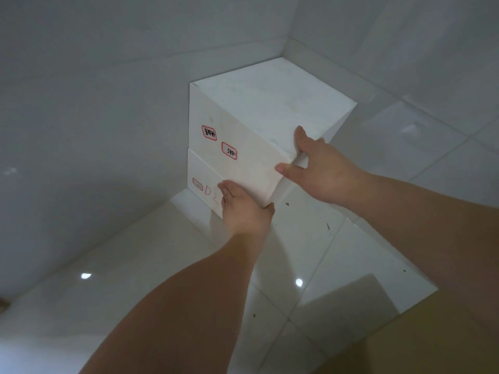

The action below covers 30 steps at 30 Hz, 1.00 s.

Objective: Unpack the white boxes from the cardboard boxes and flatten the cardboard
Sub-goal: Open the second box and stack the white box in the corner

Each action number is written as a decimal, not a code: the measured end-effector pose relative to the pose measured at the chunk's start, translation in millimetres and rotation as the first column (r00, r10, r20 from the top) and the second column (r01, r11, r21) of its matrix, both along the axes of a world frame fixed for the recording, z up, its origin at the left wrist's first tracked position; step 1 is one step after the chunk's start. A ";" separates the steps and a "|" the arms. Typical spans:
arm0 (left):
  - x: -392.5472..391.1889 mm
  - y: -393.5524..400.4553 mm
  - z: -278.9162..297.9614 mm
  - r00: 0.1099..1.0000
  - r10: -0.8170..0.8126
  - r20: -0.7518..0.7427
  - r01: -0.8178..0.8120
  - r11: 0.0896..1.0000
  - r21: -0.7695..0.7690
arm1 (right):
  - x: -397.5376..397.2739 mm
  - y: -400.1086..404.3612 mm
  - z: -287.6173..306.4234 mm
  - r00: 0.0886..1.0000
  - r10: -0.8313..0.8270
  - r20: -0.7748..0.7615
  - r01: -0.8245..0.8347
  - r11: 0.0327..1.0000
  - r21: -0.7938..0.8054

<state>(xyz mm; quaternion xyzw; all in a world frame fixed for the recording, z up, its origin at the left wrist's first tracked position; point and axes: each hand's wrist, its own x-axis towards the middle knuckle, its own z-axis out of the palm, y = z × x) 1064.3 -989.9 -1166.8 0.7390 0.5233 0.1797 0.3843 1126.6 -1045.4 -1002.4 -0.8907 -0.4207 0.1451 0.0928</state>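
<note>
Two white boxes are stacked in the corner of the room. The upper white box (pixel 259 109) carries two red-edged labels on its front, one reading 5880. The lower white box (pixel 201 168) shows a pink "D2" mark and is mostly hidden under the upper one. My left hand (pixel 245 209) grips the near bottom corner of the upper box, fingers under its front edge and thumb round the side. My right hand (pixel 321 168) holds the box's right upper edge, with fingers over the top and the thumb on the front face.
Tiled walls (pixel 108 90) close in the corner behind and to both sides of the stack. A glossy tiled floor (pixel 310 252) lies below. Brown cardboard (pixel 432 336) fills the bottom right, close to my right forearm.
</note>
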 end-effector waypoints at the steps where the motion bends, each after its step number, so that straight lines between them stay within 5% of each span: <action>1: 0.7 -1.2 -0.3 1.000 0.017 0.012 -0.017 1.000 -0.024 | 0.2 0.1 0.8 1.000 -0.002 0.004 0.003 1.000 -0.015; 15: 12.9 1.6 -23.9 0.998 0.044 0.047 -0.027 0.950 -0.311 | -1.2 0.2 19.6 0.991 -0.076 -0.108 0.078 0.997 0.012; 23: -9.5 -19.1 0.1 0.986 -0.031 -0.164 -0.020 0.953 -0.302 | 5.8 -46.5 31.7 0.999 -0.046 0.003 0.046 0.998 0.030; 30: -46.3 -90.3 51.5 0.959 -0.140 -0.248 0.132 0.990 -0.050 | 24.4 -208.1 55.8 0.984 -0.177 0.026 0.170 0.972 0.163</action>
